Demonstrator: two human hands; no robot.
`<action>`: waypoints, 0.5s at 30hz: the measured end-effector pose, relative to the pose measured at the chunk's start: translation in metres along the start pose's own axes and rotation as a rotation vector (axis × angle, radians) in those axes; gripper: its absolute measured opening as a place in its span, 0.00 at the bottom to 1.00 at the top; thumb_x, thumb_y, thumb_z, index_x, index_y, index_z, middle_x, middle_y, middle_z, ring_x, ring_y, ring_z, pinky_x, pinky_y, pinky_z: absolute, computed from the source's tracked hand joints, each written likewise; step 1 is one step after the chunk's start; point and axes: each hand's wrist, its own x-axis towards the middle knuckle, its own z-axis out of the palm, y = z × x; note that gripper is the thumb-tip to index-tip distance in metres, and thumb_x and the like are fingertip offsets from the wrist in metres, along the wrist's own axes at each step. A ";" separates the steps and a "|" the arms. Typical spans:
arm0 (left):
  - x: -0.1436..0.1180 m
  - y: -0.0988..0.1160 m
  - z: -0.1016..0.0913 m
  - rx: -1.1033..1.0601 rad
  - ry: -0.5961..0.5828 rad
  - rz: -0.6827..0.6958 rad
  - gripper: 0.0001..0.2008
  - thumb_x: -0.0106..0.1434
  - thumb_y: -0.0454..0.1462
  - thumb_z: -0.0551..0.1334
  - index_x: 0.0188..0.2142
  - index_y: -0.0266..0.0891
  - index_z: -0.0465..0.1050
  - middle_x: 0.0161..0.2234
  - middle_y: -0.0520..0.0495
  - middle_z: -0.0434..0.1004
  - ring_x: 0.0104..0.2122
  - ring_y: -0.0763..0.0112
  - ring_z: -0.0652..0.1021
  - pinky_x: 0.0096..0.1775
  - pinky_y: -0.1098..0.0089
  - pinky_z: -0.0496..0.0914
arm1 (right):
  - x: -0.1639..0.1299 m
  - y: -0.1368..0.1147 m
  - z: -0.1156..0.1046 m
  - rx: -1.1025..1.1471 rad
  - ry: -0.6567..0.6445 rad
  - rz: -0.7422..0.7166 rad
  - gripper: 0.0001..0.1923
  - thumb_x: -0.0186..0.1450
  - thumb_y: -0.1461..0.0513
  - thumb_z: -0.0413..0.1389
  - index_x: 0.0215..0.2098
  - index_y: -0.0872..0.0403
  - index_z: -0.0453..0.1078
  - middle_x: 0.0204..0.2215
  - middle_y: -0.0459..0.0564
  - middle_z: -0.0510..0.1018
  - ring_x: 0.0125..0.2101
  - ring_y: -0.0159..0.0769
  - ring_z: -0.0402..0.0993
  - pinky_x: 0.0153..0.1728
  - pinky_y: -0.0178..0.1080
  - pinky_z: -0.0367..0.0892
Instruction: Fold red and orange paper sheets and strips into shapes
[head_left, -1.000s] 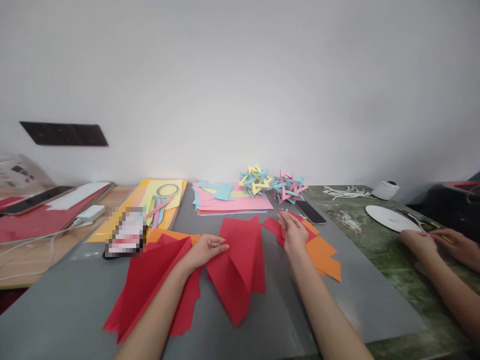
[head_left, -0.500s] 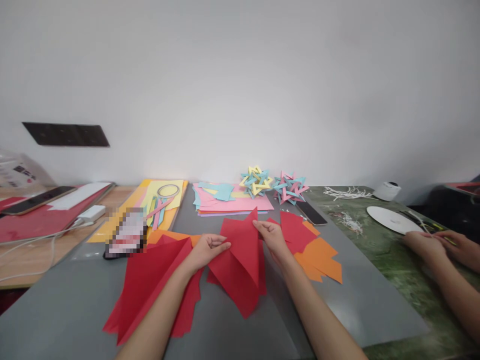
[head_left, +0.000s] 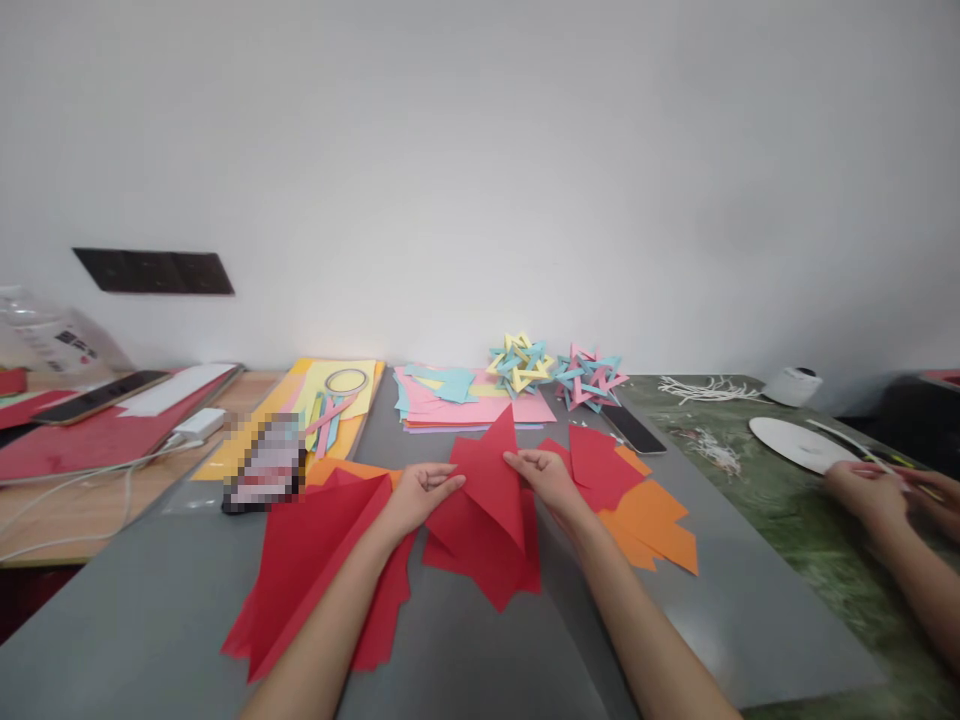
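Note:
Between my two hands is a sheet of red paper (head_left: pixel 489 480), creased and tilted, with one corner pointing up. My left hand (head_left: pixel 424 500) pinches its left edge between thumb and fingers. On the opposite edge, my right hand (head_left: pixel 545 477) has a similar pinch. More red sheets lie beneath the held one. A larger pile of red paper (head_left: pixel 322 560) spreads under and beside my left forearm, with some orange paper behind it. To the right of my right hand lie red pieces (head_left: pixel 600 468) and orange pieces (head_left: pixel 652 525) of paper.
Two folded-paper stars (head_left: pixel 521 362) stand by the wall near a stack of coloured paper (head_left: pixel 517 407). A phone (head_left: pixel 634 428) lies right of them. At far right, another person's hands (head_left: pixel 874 490) work beside a white disc (head_left: pixel 799 444). A pouch (head_left: pixel 266 465) lies left.
The held red paper's lower corner has risen slightly, and the sheet has shifted a little between my hands. The whole view has moved slightly; both pinches stay on the paper.

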 end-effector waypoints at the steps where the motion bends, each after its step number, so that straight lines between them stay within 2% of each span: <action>1: 0.000 0.000 0.000 -0.002 0.001 0.007 0.23 0.43 0.44 0.66 0.38 0.33 0.72 0.33 0.41 0.77 0.30 0.62 0.77 0.32 0.66 0.70 | 0.001 0.001 0.000 -0.002 0.005 -0.002 0.15 0.47 0.52 0.59 0.18 0.56 0.69 0.19 0.46 0.75 0.21 0.32 0.70 0.25 0.34 0.63; 9: -0.001 0.000 0.001 -0.003 0.040 -0.003 0.18 0.43 0.42 0.66 0.33 0.33 0.73 0.31 0.41 0.78 0.28 0.63 0.77 0.29 0.68 0.69 | 0.001 0.002 0.001 -0.028 0.023 -0.036 0.15 0.47 0.52 0.59 0.20 0.56 0.70 0.20 0.47 0.76 0.22 0.34 0.71 0.26 0.36 0.63; 15: -0.001 0.002 -0.002 -0.095 0.031 0.019 0.14 0.46 0.42 0.64 0.31 0.35 0.73 0.29 0.43 0.78 0.28 0.66 0.77 0.29 0.71 0.69 | -0.003 0.002 0.006 -0.064 -0.072 0.044 0.18 0.51 0.50 0.55 0.21 0.58 0.70 0.18 0.46 0.73 0.20 0.31 0.68 0.25 0.34 0.62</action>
